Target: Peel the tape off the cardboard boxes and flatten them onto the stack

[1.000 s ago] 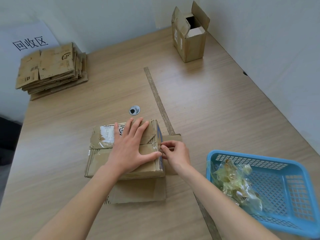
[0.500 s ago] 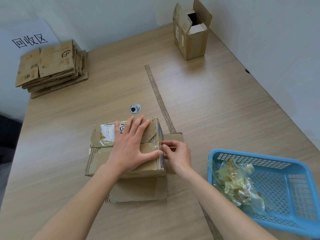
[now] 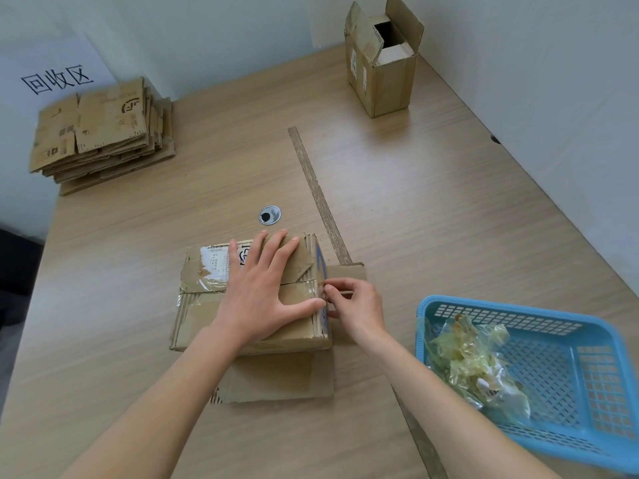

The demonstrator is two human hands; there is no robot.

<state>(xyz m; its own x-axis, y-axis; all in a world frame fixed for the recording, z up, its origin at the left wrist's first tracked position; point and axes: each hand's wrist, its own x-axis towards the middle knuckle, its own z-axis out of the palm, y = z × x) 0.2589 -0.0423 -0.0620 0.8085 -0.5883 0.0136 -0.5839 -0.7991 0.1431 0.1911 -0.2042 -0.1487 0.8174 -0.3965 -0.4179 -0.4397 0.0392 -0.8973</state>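
A light wood-grain tabletop (image 3: 432,209) fills the view, with a worn strip (image 3: 320,198) running along its middle and a round grommet (image 3: 269,215) beside it. Pale, plain walls (image 3: 553,81) meet at the far corner. A white sign (image 3: 57,79) with black characters hangs at left. Soft, even light

The wooden table (image 3: 432,209) carries a taped box (image 3: 204,312), flattened stack (image 3: 100,133), open box (image 3: 383,74) and blue basket (image 3: 553,375).
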